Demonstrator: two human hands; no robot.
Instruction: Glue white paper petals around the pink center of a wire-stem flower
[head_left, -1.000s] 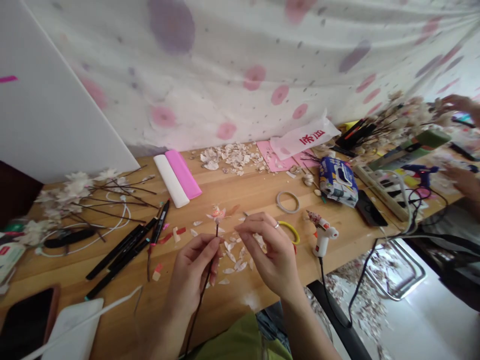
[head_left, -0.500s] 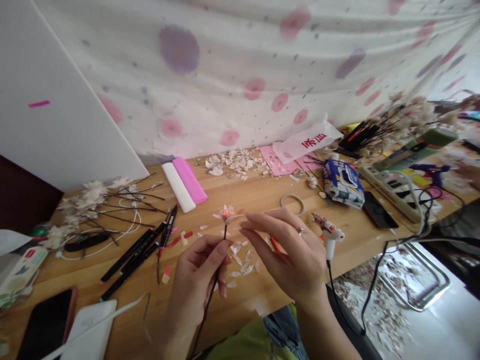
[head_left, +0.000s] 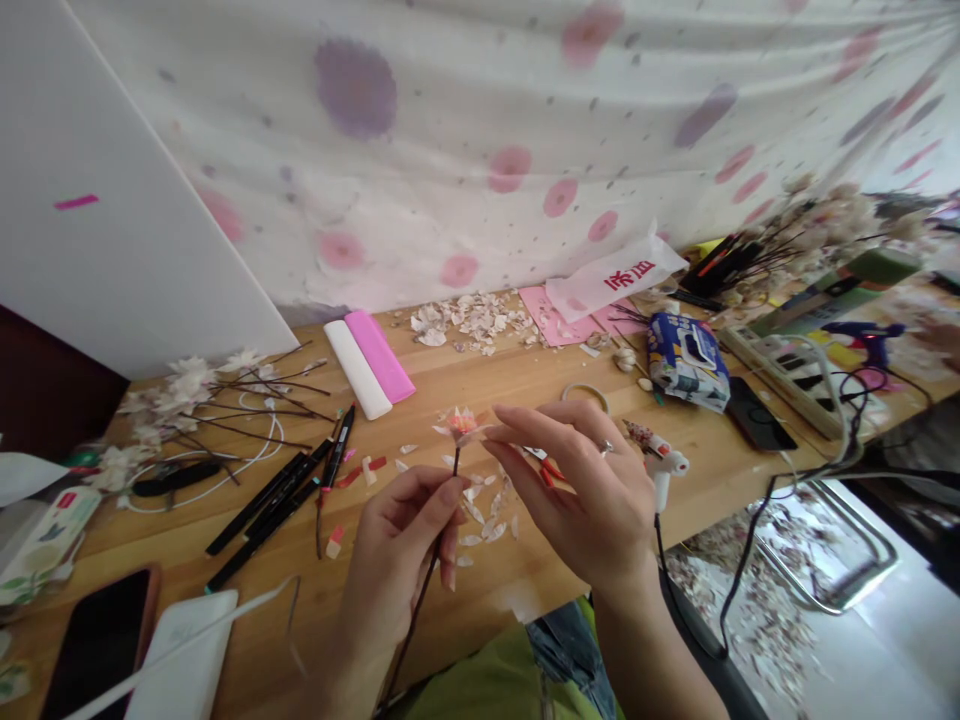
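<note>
My left hand (head_left: 405, 535) is closed round the thin dark stem (head_left: 417, 612) of a handmade flower, thumb and fingers pinching it just under the bloom. The flower (head_left: 460, 424) is upright, with pale petals around an orange-pink centre. From the right, my right hand (head_left: 589, 490) reaches to the bloom, thumb and forefinger pinched on a pale petal at its right side. Whether that petal is fixed to the bloom I cannot tell. Several loose petals (head_left: 491, 528) lie on the table beneath the hands, beside red-handled scissors (head_left: 550, 470) partly covered by my right hand.
A white glue gun (head_left: 663, 478) stands right of my right hand, its cord hanging over the edge. Behind are a tape roll (head_left: 586, 392), a wipes pack (head_left: 686, 360) and a petal heap (head_left: 480, 318). Black markers (head_left: 270, 500), twig flowers (head_left: 187, 395) and a phone (head_left: 97, 640) lie left.
The flower and both hands are shifted very slightly in view. My right fingertips have come against the bloom's right side, and more of the scissors shows beneath that hand.
</note>
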